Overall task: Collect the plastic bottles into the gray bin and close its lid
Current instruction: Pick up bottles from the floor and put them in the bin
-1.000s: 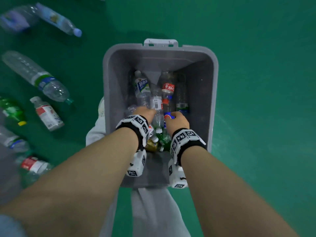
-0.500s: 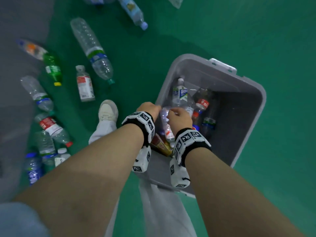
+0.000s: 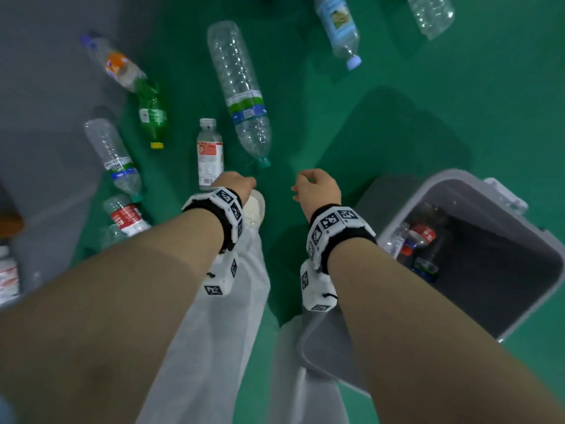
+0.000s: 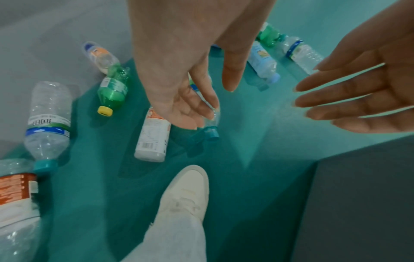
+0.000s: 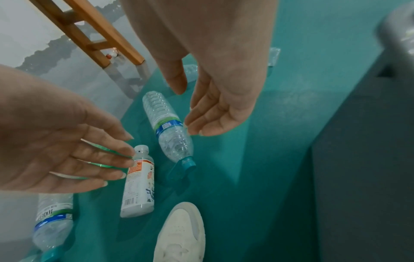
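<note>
The gray bin [image 3: 501, 191] stands open at the right with several bottles [image 3: 422, 237] inside; no lid shows. Both hands hover empty over the green floor, left of the bin. My left hand [image 3: 241, 180] hangs with relaxed fingers above a white-labelled bottle [image 3: 209, 154]. In the left wrist view the left hand [image 4: 212, 106] is over that bottle [image 4: 153, 138]. My right hand [image 3: 302, 185] is loosely open near the cap of a large clear bottle [image 3: 241, 96]. The right wrist view shows the right hand [image 5: 188, 109] beside that bottle [image 5: 170, 131].
More bottles lie on the floor: a green one [image 3: 152, 113], a blue-banded clear one [image 3: 114, 154], a red-labelled one [image 3: 127, 215], an orange-labelled one [image 3: 117, 67], a pale blue one [image 3: 339, 29]. My white shoe [image 3: 255, 209] stands below the hands. Wooden stool legs [image 5: 89, 35] stand far left.
Both hands have come out of the bin, empty, and moved left over the floor bottles. The view has swung left, so the bin now sits at the right.
</note>
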Action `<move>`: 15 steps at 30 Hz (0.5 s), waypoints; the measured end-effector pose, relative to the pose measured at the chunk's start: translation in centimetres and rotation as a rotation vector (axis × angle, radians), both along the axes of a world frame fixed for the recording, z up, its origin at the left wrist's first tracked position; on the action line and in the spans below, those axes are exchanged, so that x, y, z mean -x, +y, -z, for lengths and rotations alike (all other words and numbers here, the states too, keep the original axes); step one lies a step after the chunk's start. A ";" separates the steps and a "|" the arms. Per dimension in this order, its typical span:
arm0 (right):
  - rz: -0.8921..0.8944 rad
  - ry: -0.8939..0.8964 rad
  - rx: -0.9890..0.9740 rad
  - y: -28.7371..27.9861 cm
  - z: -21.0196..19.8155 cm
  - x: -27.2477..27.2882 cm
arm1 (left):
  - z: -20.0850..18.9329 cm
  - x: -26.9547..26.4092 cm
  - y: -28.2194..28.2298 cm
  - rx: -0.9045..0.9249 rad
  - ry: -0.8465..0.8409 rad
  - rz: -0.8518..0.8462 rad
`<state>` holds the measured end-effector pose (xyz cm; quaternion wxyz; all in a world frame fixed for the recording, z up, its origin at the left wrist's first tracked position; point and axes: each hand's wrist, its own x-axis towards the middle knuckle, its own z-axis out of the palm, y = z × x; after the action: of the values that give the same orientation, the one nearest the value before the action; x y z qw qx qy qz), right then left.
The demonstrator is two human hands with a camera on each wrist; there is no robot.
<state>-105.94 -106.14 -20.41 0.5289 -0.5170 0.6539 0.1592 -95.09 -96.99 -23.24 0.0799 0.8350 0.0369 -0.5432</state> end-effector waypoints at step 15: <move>-0.265 0.085 0.056 -0.8 13.3 -12.2 | 10.8 -9.5 3.3 -0.327 -0.053 0.102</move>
<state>-93.75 -106.95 -33.71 0.4604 -0.6064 0.6058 0.2310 -85.57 -93.67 -34.06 -0.0838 0.8517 0.0805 -0.5109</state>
